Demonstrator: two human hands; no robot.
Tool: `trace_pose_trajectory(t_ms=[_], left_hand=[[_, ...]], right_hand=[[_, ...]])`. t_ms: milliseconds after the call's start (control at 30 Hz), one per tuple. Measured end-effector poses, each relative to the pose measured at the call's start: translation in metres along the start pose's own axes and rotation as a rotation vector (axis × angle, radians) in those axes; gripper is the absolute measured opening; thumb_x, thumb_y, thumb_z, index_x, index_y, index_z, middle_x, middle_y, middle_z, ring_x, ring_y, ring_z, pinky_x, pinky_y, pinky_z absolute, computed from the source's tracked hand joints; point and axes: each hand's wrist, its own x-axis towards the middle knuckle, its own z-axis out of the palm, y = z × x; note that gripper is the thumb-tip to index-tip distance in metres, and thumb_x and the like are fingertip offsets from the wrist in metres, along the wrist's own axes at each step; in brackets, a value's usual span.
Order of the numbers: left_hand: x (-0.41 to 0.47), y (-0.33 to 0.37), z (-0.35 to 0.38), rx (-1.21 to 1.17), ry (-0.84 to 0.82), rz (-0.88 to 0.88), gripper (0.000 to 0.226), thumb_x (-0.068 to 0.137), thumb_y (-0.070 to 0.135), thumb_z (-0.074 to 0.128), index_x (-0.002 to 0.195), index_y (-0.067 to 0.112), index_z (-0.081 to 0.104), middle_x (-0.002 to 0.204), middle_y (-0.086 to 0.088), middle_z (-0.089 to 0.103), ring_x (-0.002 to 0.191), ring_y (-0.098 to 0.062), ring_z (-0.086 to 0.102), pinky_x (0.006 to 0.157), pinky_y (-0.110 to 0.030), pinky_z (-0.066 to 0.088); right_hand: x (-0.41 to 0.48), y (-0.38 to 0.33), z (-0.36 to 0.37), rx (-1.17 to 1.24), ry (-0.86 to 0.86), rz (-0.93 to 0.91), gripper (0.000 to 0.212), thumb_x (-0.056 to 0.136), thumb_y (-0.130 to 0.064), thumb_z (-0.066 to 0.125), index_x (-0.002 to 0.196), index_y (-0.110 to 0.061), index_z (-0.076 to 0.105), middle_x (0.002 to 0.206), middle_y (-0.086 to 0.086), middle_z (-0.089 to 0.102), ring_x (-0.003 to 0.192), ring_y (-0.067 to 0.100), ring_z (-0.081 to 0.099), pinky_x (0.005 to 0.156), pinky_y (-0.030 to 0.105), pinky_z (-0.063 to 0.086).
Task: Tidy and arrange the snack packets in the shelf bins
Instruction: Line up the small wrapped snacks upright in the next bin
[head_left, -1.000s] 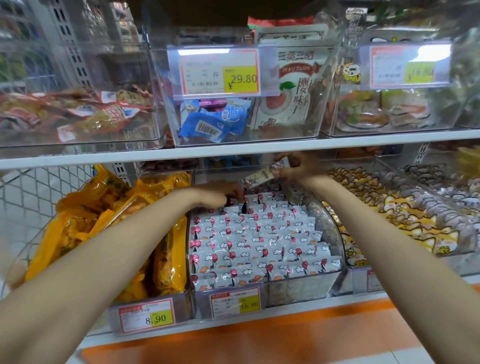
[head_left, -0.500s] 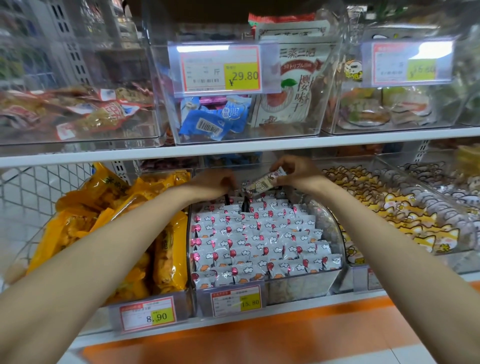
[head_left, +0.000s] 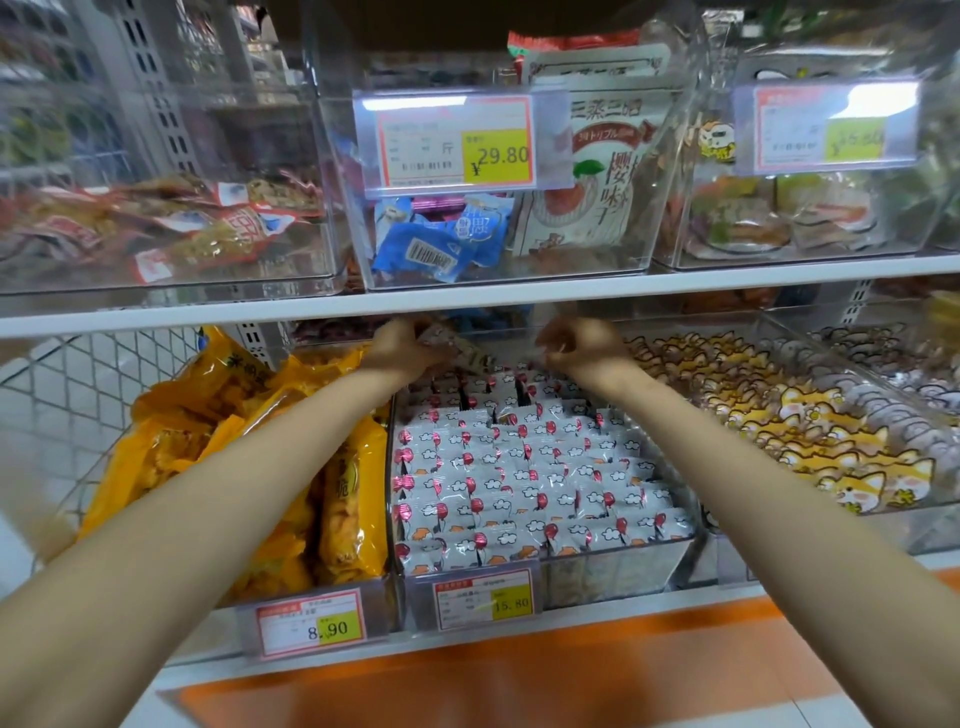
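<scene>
At the far end of the middle bin (head_left: 623, 569), just under the white shelf board (head_left: 519, 299), your two hands sit near each other without touching. Your left hand (head_left: 402, 348) pinches a loose packet (head_left: 460, 348) by its left end. The packet is pale and patterned, tilted with its right end lower, and hangs just above the far rows of the bin's contents. Your right hand (head_left: 576, 345) is to the right of it, fingers curled inward toward the packet's free end. Whether they grip anything cannot be told, since the fingertips are blurred.

Below your forearms the middle bin is filled with white packets (head_left: 519, 467) printed with red balloons and small clouds, standing in tidy rows from near to far. A 15.80 price label (head_left: 485, 597) is fixed to the bin's near wall.

To the left, yellow bags (head_left: 353, 493) stand on end in the neighbouring bin, with an 8.90 price label (head_left: 311, 626) in front. To the right, another clear bin holds cartoon-animal packets (head_left: 810, 431) in orange and grey.

On the shelf above, a clear bin carrying a 29.80 price label (head_left: 457, 143) holds blue packets (head_left: 441, 249) and a tall white pouch (head_left: 597, 171).
</scene>
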Motion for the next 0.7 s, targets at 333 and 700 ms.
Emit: trace_pose_trajectory(t_ms=[333,700], left_hand=[[-0.008,-0.01,-0.015,-0.28,-0.041,-0.023,0.05,0.08,0.018,0.072,0.124,0.01,0.051,0.13,-0.012,0.055,0.101,-0.033,0.063,0.086,-0.046,0.054],[-0.015,0.011,-0.004,-0.167,-0.178,0.094,0.049,0.085,0.014,0.065,0.131,0.01,0.049,0.126,-0.01,0.056,0.113,-0.025,0.055,0.097,-0.033,0.046]], right_hand=[[-0.001,0.005,0.018,-0.762,-0.264,-0.296,0.027,0.096,-0.031,0.045,0.118,-0.029,0.062,0.132,-0.002,0.052,0.123,0.023,0.041,0.103,0.033,0.027],[0.005,0.015,0.017,-0.686,-0.35,-0.177,0.043,0.089,-0.016,0.043,0.125,-0.035,0.055,0.146,0.003,0.038,0.132,0.034,0.026,0.109,0.047,0.026]])
